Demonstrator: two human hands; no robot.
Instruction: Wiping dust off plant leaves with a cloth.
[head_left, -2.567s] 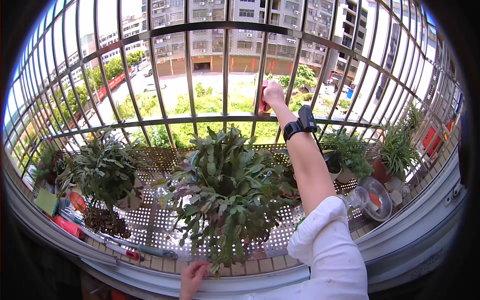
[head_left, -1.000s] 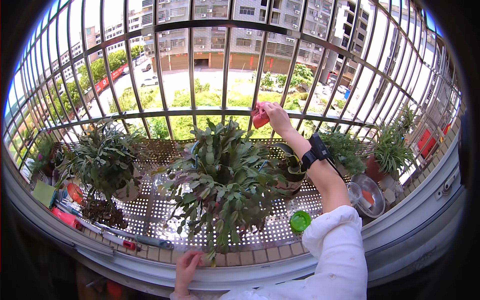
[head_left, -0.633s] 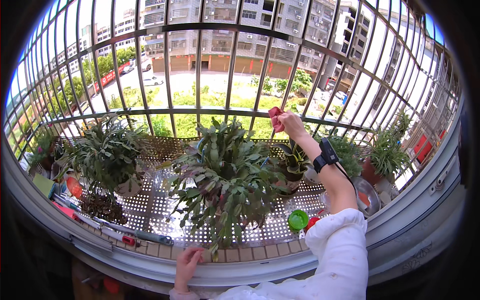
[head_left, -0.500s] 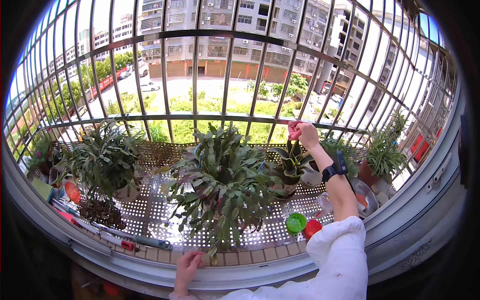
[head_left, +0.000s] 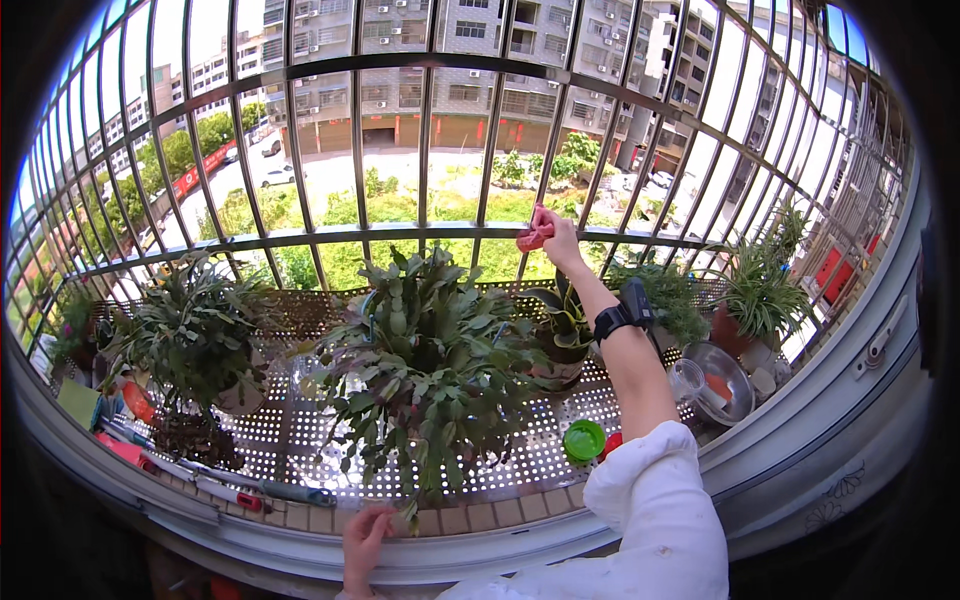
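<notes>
My right hand [head_left: 565, 248] is closed round a crumpled pink-red cloth [head_left: 534, 231], which touches the horizontal metal rail [head_left: 470, 231] of the window grille. That arm reaches out above a striped-leaf potted plant [head_left: 562, 318]. Low in the view, my left hand [head_left: 368, 535] rests by the tiled sill [head_left: 450, 520] with loosely bent fingers, apparently holding nothing. Just beside its fingertips hang the lowest stems of a large leafy potted plant [head_left: 420, 350], whose pot is mostly hidden by foliage.
More potted plants stand at the left [head_left: 195, 320] and right [head_left: 755, 295] on a perforated metal shelf [head_left: 300, 455]. Near my right forearm are a green cup [head_left: 584, 440], a partly hidden red cup [head_left: 608, 446] and a metal basin [head_left: 735, 395]. Long-handled tools [head_left: 240, 492] lie along the sill.
My right hand has moved left along the rail with the cloth. The head view has shifted slightly. My left hand has stayed by the sill.
</notes>
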